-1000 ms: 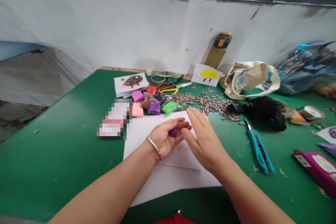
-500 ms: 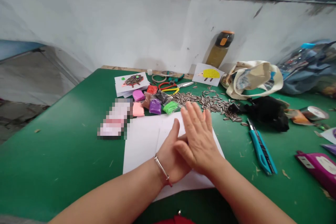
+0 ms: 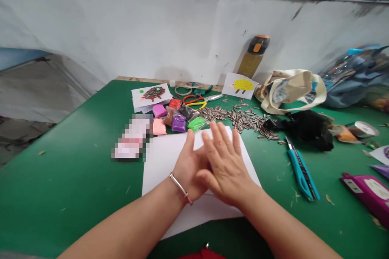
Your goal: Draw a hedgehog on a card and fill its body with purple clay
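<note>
Over white paper (image 3: 164, 162) on the green table, my left hand (image 3: 191, 166) faces palm inward, thumb up and fingers mostly hidden behind the other hand. My right hand (image 3: 226, 166) lies across that palm with its fingers stretched out. A small dark purplish spot shows between the palms, too little to identify. Beyond the paper are packets of clay in pink (image 3: 159, 110), purple (image 3: 179, 122) and green (image 3: 197, 124), beside a heap of striped seeds (image 3: 243, 117). A phone-like item (image 3: 132, 137), blurred out, lies left of the paper.
Scissors (image 3: 212, 98), a hedgehog picture (image 3: 241, 85) and a seed-covered picture (image 3: 153, 94) lie at the back. A bottle (image 3: 253, 56) leans on the wall. To the right are a cloth bag (image 3: 291, 89), a black bag (image 3: 311, 129), a teal cutter (image 3: 300, 174) and a magenta case (image 3: 367, 194).
My left hand has shifted slightly left and up, and my right palm has slid a little across it. A gap between the palms now shows a dark purplish spot.
</note>
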`<state>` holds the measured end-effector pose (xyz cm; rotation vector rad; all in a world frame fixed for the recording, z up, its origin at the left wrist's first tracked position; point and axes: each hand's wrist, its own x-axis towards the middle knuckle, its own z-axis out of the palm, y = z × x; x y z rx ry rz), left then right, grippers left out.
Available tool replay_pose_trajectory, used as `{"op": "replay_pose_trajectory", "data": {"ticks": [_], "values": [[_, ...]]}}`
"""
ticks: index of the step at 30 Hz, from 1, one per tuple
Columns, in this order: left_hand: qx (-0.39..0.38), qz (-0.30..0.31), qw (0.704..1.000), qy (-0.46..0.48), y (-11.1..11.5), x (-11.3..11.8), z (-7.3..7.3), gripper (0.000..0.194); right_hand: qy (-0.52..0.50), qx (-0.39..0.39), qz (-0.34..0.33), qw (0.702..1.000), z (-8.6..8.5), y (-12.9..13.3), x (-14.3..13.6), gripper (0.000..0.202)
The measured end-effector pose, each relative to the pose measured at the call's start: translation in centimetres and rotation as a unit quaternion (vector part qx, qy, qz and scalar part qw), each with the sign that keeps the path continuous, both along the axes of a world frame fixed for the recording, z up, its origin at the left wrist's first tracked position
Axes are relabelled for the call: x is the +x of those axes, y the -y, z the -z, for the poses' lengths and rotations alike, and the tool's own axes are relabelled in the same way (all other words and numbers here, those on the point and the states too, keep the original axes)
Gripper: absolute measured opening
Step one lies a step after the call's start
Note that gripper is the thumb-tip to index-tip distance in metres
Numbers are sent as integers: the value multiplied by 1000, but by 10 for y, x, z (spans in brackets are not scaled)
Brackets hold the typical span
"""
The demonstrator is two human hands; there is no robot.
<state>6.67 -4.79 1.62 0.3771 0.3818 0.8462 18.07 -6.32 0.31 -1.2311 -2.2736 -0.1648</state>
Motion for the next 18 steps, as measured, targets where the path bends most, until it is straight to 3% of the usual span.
{"op": "replay_pose_trajectory", "data": {"ticks": [3,4,6,10,14,18], "values": [[12,-80,997,-14,-1,-4,3,61,23,-29,-118,992,-4,7,-8,86],[4,-79,997,-9,0,-4,3,51,22,-34,-124,991,-5,7,-9,86],[-20,-33,999,8,3,-2,0,44,0,-43,-56,998,-6,3,-6,85],[-63,60,996,34,1,-4,-9,76,-30,-63,57,996,2,-12,10,74],[-114,36,992,25,-9,-11,-11,77,-97,-101,91,986,6,-18,23,57],[-124,-2,992,-2,-14,-15,-13,73,-212,-109,42,970,-2,-16,27,37]]}}
